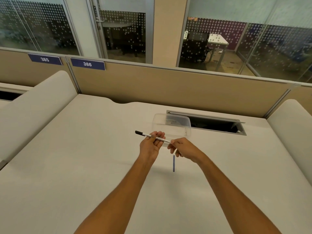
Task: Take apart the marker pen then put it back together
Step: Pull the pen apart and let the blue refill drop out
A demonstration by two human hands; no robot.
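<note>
I have one view only, from a wide-angle camera worn on the person's head. It looks forward and steeply down across the white desk (84,157), with both forearms entering from the bottom edge and the hands near frame centre. The upper part reaches the tan partition (168,85) and the glass wall (253,39) behind it. Straight lines bow toward the edges.

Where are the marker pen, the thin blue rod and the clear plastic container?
marker pen (145,134): head view, white barrel near the black end.
thin blue rod (173,163): head view, its middle.
clear plastic container (184,119): head view, far rim.
</note>
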